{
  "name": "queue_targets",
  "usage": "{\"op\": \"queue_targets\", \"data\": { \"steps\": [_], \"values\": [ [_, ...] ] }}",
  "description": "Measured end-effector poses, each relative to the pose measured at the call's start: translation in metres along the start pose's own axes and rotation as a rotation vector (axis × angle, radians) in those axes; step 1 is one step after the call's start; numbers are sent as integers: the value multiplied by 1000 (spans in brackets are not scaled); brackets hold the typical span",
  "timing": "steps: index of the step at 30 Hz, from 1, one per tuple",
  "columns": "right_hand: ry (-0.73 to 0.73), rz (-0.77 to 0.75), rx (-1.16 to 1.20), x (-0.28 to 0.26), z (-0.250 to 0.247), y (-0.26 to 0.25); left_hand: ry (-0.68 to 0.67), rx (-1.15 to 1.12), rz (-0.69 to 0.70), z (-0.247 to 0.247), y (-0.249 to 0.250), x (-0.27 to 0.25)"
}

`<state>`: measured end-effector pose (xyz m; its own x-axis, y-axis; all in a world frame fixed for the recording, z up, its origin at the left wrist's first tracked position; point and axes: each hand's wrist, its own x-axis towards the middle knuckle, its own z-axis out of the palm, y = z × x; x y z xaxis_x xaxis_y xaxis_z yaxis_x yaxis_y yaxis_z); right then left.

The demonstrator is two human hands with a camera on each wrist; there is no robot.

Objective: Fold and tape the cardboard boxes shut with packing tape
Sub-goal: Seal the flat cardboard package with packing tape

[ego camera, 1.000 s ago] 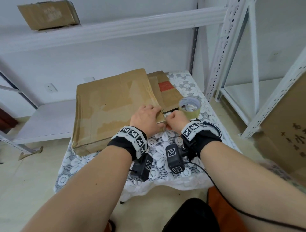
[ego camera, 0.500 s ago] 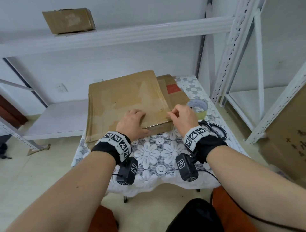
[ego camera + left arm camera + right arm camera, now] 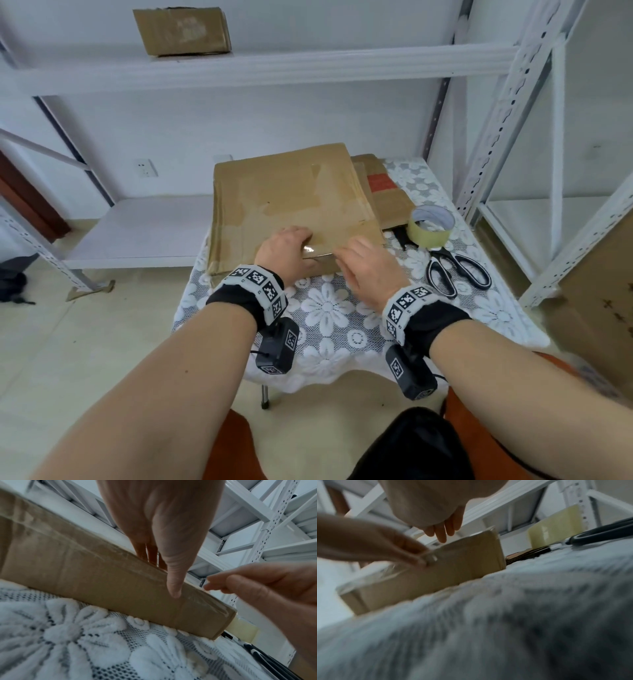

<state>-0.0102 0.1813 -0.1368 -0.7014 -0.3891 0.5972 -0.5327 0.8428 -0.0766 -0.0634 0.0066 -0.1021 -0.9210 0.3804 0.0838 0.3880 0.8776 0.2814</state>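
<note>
A flat brown cardboard box (image 3: pixel 287 195) lies on the lace-covered table (image 3: pixel 329 318). My left hand (image 3: pixel 286 245) lies on its near edge, fingers straight on the top and the thumb (image 3: pixel 173 588) pressing the front side. A shiny strip of clear tape (image 3: pixel 310 248) runs over that edge under the thumb. My right hand (image 3: pixel 359 262) is just to the right, its fingers (image 3: pixel 442 534) relaxed and holding nothing at the box's top edge. The roll of packing tape (image 3: pixel 431 228) stands to the right of the box.
Black scissors (image 3: pixel 457 270) lie right of my right hand. A flattened cardboard piece with a red label (image 3: pixel 383 190) sits behind the tape roll. White metal shelving (image 3: pixel 496 102) surrounds the table, with a small box (image 3: pixel 181 31) on the upper shelf.
Both hands slid left from the box's front right corner to the middle of the near edge. The left hand flattened onto the box; the right hand let go of the corner.
</note>
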Motion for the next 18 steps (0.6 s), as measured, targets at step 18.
{"op": "queue_targets", "data": {
  "steps": [18],
  "values": [
    [-399,133,-245,-3,16,8,-66,2,-41,-5,2,4]
  ]
}}
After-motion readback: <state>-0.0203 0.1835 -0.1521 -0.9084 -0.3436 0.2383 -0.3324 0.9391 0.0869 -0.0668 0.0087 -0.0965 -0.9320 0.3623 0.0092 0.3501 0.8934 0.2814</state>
